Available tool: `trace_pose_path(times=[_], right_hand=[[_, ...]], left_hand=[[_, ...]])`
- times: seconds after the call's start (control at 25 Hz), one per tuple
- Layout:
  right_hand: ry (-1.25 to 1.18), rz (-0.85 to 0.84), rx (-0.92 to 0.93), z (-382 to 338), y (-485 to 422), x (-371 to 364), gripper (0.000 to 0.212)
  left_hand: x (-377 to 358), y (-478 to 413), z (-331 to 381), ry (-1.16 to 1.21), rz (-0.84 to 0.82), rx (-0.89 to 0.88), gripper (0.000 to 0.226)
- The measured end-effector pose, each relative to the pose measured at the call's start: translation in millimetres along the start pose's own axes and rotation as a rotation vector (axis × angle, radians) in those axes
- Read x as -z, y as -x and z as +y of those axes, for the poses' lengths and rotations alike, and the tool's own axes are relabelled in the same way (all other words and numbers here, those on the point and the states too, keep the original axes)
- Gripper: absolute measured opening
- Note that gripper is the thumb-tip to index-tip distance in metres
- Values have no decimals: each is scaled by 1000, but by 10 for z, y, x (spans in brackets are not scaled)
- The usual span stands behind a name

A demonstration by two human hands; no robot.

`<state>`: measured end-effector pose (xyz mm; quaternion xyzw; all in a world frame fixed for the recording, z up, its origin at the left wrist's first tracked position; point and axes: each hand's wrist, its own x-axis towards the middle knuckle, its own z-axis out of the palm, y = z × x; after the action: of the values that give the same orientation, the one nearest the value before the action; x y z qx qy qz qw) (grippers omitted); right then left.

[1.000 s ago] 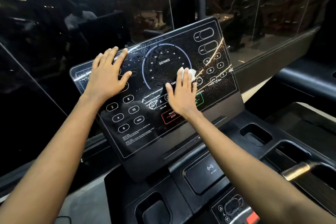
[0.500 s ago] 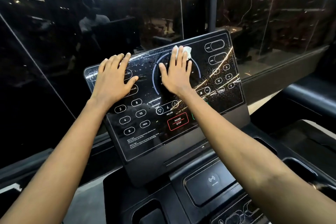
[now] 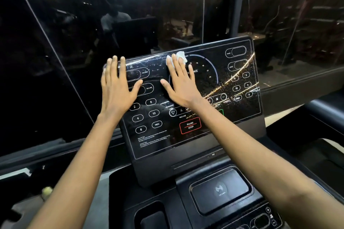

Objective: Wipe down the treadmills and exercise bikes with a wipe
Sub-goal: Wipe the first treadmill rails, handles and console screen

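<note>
A black glossy treadmill console panel [image 3: 204,132] tilts up in front of me, printed with numbered buttons and a red PAUSE/STOP key. My right hand [image 3: 181,85] lies flat with straight fingers on the panel's upper middle, pressing a white wipe [image 3: 181,56] against the glass; the wipe sticks out past the fingertips near the top edge. My left hand [image 3: 117,87] rests flat and spread on the panel's upper left corner, fingertips reaching the top rim. Small droplets speckle the glass.
Below the panel sits the treadmill deck tray [image 3: 130,191] with a wireless pad [image 3: 220,190] and a cup recess [image 3: 152,217]. A dark glass wall [image 3: 55,42] stands right behind the console. A black handrail [image 3: 327,109] runs at the right.
My right hand has slid the wipe from the panel's lower middle up and to the left, near the top edge. The left hand has stayed on the upper left corner.
</note>
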<state>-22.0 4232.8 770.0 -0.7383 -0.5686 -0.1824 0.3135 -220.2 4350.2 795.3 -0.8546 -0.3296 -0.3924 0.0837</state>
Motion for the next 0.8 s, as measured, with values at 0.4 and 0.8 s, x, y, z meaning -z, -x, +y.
trace_pose_path(times=[0.4,0.8], right_hand=[[127,-27,202,-157,180,-117,75],[38,18,199,-585,-135,-217,75]], left_hand=[[-163,774,-20,357,-22,275,90],[-143,1250,10,524,-82,350,82]])
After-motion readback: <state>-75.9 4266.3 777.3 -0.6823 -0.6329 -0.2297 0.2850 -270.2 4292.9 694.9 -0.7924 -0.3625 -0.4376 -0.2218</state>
